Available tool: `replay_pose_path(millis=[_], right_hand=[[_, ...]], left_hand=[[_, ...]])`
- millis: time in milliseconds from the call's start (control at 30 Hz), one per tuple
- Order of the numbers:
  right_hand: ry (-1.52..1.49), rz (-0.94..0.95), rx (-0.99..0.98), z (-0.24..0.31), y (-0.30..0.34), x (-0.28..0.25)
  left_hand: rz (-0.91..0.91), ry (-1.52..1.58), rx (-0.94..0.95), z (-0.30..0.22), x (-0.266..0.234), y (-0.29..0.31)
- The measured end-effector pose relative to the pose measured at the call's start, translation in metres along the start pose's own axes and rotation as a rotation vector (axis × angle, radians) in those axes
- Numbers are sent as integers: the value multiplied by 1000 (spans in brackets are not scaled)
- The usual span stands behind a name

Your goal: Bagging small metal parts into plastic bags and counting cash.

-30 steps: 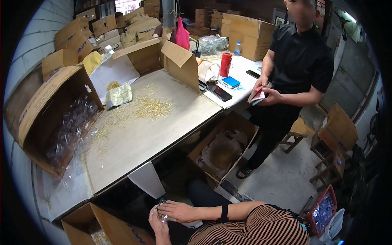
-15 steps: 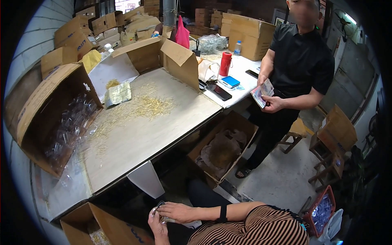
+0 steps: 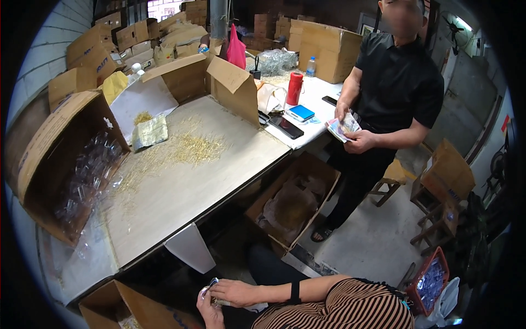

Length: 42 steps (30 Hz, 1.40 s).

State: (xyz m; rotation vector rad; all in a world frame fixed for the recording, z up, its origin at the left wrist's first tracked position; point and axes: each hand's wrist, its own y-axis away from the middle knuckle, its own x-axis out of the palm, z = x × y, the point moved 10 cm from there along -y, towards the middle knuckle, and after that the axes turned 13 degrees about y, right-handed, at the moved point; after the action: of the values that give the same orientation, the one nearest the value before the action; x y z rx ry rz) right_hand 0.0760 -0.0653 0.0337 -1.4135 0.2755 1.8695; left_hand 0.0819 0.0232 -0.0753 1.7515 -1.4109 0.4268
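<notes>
My left hand (image 3: 210, 312) and my right hand (image 3: 236, 293) meet at the lower middle, above my dark-clothed lap. Their fingers close around a small shiny object (image 3: 212, 282) with a dark edge, whose kind I cannot make out. A pale piece shows beneath the fingers of my right hand. A black band (image 3: 295, 292) circles my right forearm. Just left of my hands is an open cardboard box (image 3: 156, 310) with small pale and yellowish pieces inside. A white panel (image 3: 190, 249) hangs at the table's edge above them.
Gold-coloured thin pieces (image 3: 200, 148) lie scattered over the table (image 3: 159, 219). A tipped carton (image 3: 41, 164) holds clear plastic pieces. Across the table's end, a standing person (image 3: 402, 88) holds banknotes (image 3: 343, 129). Another open carton (image 3: 257, 211) stands below the table.
The whole view has shifted slightly. My hands stay together on the small object, with fingers slightly rearranged. The other person's hand has moved over the banknotes.
</notes>
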Motion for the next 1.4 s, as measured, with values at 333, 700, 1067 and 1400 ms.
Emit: replay_pose_path(millis=[333,700,1067,1400], right_hand=[[-95,-83,-20,1,0,-2],[-41,-63,-77,7,-3,-4],[-131,-26,-68,5,3,29],[-76,-36,-79,5,8,43]], left_hand=[[48,-302,7,7,-12,0],[-48,-338,-56,-4,3,16],[305,-670,258,-26,34,33],[328,-701,297,-23,22,34]])
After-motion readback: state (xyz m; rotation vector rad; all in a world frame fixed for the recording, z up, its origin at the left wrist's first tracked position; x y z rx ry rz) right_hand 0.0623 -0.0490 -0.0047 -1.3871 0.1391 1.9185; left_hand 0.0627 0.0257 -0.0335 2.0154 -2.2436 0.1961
